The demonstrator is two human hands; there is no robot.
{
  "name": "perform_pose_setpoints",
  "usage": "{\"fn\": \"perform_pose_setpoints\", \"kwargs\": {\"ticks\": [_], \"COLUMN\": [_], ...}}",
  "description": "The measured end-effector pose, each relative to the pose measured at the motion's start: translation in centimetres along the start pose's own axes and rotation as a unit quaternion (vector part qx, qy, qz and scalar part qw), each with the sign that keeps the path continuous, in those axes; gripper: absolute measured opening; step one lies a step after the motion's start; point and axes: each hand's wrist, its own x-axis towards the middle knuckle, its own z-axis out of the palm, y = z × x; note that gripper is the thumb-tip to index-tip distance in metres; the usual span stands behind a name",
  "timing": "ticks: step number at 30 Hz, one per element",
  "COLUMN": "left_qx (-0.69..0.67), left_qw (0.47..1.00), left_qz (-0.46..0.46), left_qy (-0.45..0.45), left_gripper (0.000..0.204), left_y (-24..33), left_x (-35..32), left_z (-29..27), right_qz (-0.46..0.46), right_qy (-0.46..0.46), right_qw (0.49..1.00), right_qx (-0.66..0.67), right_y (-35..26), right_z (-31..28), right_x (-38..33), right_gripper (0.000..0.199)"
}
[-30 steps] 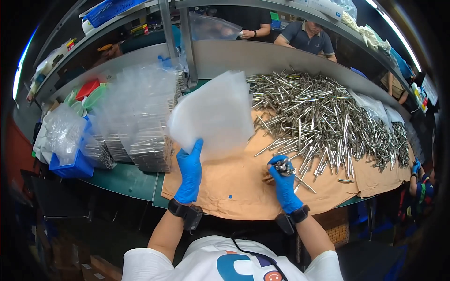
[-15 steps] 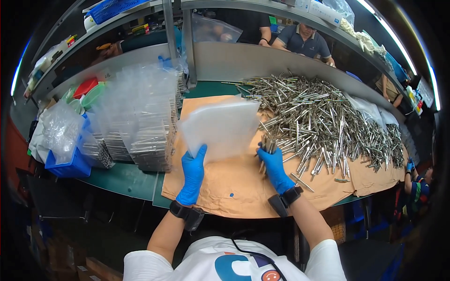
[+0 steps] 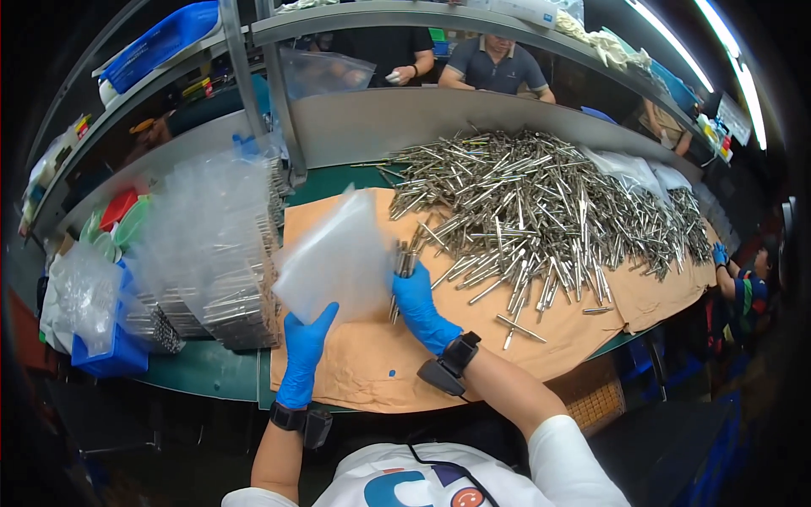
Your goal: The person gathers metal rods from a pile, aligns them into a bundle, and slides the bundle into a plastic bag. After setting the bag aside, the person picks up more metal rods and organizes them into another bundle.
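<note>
My gloved left hand (image 3: 304, 353) pinches the lower edge of a translucent plastic bag (image 3: 334, 253), its thumb on the near face. The bag stands tilted over a tan sheet (image 3: 355, 372); whether it is one bag or several together I cannot tell. In my gloved right hand (image 3: 422, 314) is a bundle of thin metal rods (image 3: 405, 258), fingers wrapped round it, upright close to the bag's right edge. A large heap of loose metal rods (image 3: 524, 203) covers the sheet beyond and to the right.
On the left stand bagged stacks of metal rods (image 3: 236, 287), beside a blue bin (image 3: 110, 359) with clear plastic in it. A grey partition (image 3: 363, 127) and a shelf frame (image 3: 283, 110) rise behind the table. Other people sit beyond the partition; another is at far right.
My right hand has carried the rods leftward, next to the bag. The bag has tilted and turned in my left hand. The whole view has shifted a little.
</note>
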Motion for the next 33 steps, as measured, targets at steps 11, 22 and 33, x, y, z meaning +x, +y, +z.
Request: {"fn": "perform_pose_setpoints", "kwargs": {"ticks": [11,22,33], "left_qx": [-0.044,-0.362,-0.262], "left_qw": [0.990,0.924,0.922], "left_qz": [0.051,-0.124,-0.112], "left_qy": [0.124,-0.028,-0.263], "left_gripper": [0.032,0.043,0.036], "left_y": [-3.3,0.3,11.1], "left_x": [0.6,4.5,6.0], "left_z": [0.5,3.3,22.9], "right_qz": [0.026,0.044,0.017], "right_qy": [-0.080,0.080,0.166], "right_qw": [0.996,0.995,0.982], "right_qx": [0.002,0.048,0.090], "right_y": [-4.3,-13.9,-10.9], "right_z": [-6.0,-26.6,-36.1], "right_x": [-2.0,-1.5,-5.7], "right_gripper": [0.025,0.020,0.027]}}
